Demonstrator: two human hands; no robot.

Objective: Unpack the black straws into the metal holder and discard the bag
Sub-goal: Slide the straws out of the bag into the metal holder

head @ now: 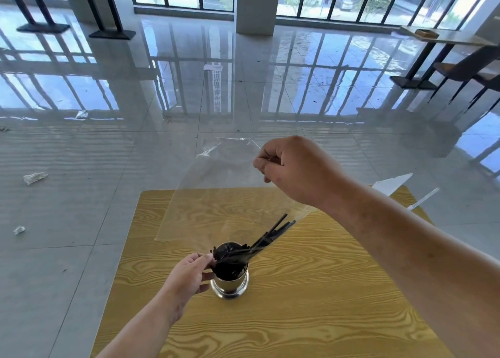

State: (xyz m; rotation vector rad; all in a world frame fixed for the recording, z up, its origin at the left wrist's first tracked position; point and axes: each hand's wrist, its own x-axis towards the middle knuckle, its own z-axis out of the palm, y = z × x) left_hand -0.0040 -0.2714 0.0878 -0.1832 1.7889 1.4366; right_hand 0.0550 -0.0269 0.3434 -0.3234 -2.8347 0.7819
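Note:
A round metal holder (pixel 230 284) stands upright near the middle of a yellow wood-grain table (pixel 297 317). Black straws (pixel 266 237) fill its mouth, and several lean out to the upper right, still inside the lower end of a clear plastic bag (pixel 213 195). The bag slants up and away over the holder. My right hand (pixel 292 168) is raised above the table's far edge, pinching the bag's upper corner. My left hand (pixel 189 276) sits at the holder's left rim, fingertips pinching the bag's lower edge by the straws.
White paper and a clear strip (pixel 392 184) lie off the table's far right corner. Crumpled scraps (pixel 33 178) litter the glossy tiled floor to the left. Dark table bases (pixel 111 33) stand far left; another table with chairs (pixel 460 68) stands far right.

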